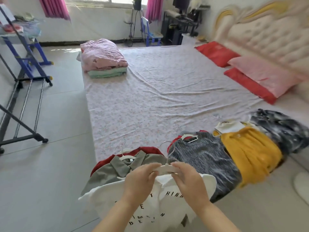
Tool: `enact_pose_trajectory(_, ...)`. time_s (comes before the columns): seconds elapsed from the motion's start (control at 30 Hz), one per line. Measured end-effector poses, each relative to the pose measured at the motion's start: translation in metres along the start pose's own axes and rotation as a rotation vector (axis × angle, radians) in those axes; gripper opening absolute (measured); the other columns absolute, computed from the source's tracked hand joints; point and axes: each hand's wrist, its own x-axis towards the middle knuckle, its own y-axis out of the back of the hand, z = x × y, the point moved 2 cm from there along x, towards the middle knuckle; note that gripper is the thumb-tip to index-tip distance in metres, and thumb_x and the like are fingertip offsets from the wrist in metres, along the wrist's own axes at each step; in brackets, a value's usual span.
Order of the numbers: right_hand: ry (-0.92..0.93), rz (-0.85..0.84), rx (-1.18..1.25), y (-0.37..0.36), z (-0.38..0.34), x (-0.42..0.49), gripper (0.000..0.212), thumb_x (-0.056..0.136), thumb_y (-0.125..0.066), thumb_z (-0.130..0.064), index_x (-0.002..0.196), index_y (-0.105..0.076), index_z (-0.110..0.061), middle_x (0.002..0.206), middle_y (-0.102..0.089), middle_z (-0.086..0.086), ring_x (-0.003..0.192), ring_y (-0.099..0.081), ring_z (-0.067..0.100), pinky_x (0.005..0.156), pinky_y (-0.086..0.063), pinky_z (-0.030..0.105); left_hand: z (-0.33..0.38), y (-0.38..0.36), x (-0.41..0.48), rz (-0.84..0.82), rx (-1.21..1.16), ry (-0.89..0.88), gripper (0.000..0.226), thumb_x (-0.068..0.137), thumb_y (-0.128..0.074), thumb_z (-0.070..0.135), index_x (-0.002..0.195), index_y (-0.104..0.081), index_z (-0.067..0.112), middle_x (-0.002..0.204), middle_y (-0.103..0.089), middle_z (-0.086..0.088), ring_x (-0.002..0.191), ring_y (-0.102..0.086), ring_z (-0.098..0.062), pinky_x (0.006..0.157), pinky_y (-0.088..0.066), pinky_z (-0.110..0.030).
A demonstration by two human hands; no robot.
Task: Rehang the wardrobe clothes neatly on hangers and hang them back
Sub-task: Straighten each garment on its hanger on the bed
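1. White plastic hanger sits at the near edge of the bed, gripped by curled fingers of the left hand and right hand.
2. The white shirt below it may slide off one arm if seated unevenly.
3. The shirt looks limp, black-lettered.
4. Far left stands the rack.

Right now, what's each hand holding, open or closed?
Left hand: closed, pinching the white hanger.
Right hand: closed, pinching the same hanger.
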Motion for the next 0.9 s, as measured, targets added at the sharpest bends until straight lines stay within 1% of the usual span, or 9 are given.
enact_pose_trajectory(0.1,0.037,0.113,-0.087,0.028,0.003,-0.038,0.036,0.082,-0.066,-0.003,0.114,-0.063,-0.018,0.098,-0.058,-0.016,0.092,-0.051,-0.006,0.085,-0.033,0.001,0.031,-0.007,-0.017,-0.036,-0.058,-0.042,0.027,0.087,-0.059,0.025,0.111,-0.064,0.038,0.103,-0.068,0.017,0.095,-0.06,-0.001,0.081,-0.045,-0.018)
enact_pose_trajectory(0.17,0.041,0.182,-0.155,0.048,0.006,-0.059,0.035,0.082,-0.066,-0.003,0.114,-0.063,-0.017,0.094,-0.06,-0.013,0.088,-0.05,-0.005,0.08,-0.035,0.0,0.052,-0.014,-0.027,-0.072,-0.109,-0.077,0.028,0.087,-0.06,0.026,0.111,-0.063,0.038,0.103,-0.067,0.018,0.095,-0.061,-0.001,0.083,-0.047,-0.024)
enact_pose_trajectory(0.2,0.037,0.212,-0.185,0.059,0.008,-0.069,0.035,0.081,-0.066,-0.005,0.114,-0.063,-0.018,0.092,-0.062,-0.01,0.086,-0.053,-0.003,0.076,-0.037,0.002,0.063,-0.019,-0.031,-0.08,-0.126,-0.099,0.028,0.086,-0.061,0.026,0.111,-0.063,0.039,0.103,-0.066,0.018,0.093,-0.061,0.0,0.083,-0.047,-0.023)
enact_pose_trajectory(0.27,0.036,0.276,-0.234,0.081,0.013,-0.087,0.034,0.081,-0.067,-0.008,0.113,-0.064,-0.02,0.091,-0.066,-0.007,0.081,-0.06,0.004,0.068,-0.046,0.011,0.084,-0.029,-0.038,-0.09,-0.154,-0.144,0.028,0.085,-0.063,0.025,0.111,-0.063,0.037,0.103,-0.062,0.019,0.086,-0.058,0.002,0.077,-0.045,-0.019)
enact_pose_trajectory(0.33,0.037,0.34,-0.271,0.101,0.018,-0.104,0.032,0.081,-0.065,-0.013,0.112,-0.065,-0.021,0.09,-0.068,-0.007,0.079,-0.064,0.008,0.064,-0.049,0.019,0.104,-0.042,-0.045,-0.101,-0.168,-0.193,0.025,0.084,-0.064,0.022,0.107,-0.065,0.033,0.101,-0.06,0.017,0.081,-0.059,-0.001,0.07,-0.042,-0.017)
enact_pose_trajectory(0.47,-0.057,0.405,-0.271,0.138,0.041,-0.14,0.032,0.081,-0.066,-0.016,0.112,-0.067,-0.024,0.093,-0.066,-0.008,0.082,-0.061,0.005,0.062,-0.046,0.014,0.14,-0.073,-0.062,-0.14,-0.165,-0.292,0.023,0.082,-0.067,0.013,0.101,-0.07,0.026,0.093,-0.063,0.013,0.076,-0.061,-0.009,0.064,-0.038,-0.016)
enact_pose_trajectory(0.6,-0.138,0.439,-0.297,0.175,0.077,-0.182,0.038,0.078,-0.073,-0.009,0.112,-0.067,-0.026,0.093,-0.066,-0.008,0.088,-0.055,0.004,0.063,-0.042,0.012,0.18,-0.113,-0.086,-0.206,-0.167,-0.393,0.026,0.085,-0.062,0.008,0.106,-0.069,0.022,0.096,-0.065,0.008,0.079,-0.063,-0.015,0.066,-0.047,-0.024)
enact_pose_trajectory(0.7,-0.174,0.46,-0.314,0.209,0.107,-0.217,0.039,0.076,-0.074,-0.009,0.11,-0.068,-0.027,0.091,-0.066,-0.009,0.087,-0.055,0.003,0.063,-0.039,0.009,0.217,-0.15,-0.111,-0.258,-0.134,-0.432,0.028,0.088,-0.058,0.009,0.111,-0.067,0.023,0.103,-0.065,0.005,0.086,-0.062,-0.015,0.068,-0.039,-0.018)
enact_pose_trajectory(0.9,-0.298,0.473,-0.29,0.288,0.175,-0.291,0.037,0.079,-0.071,-0.012,0.109,-0.067,-0.034,0.091,-0.066,-0.014,0.087,-0.056,0.0,0.06,-0.039,0.009,0.303,-0.23,-0.166,-0.324,-0.112,-0.437,0.029,0.089,-0.056,0.009,0.113,-0.065,0.024,0.106,-0.064,0.006,0.091,-0.061,-0.012,0.07,-0.034,-0.012)
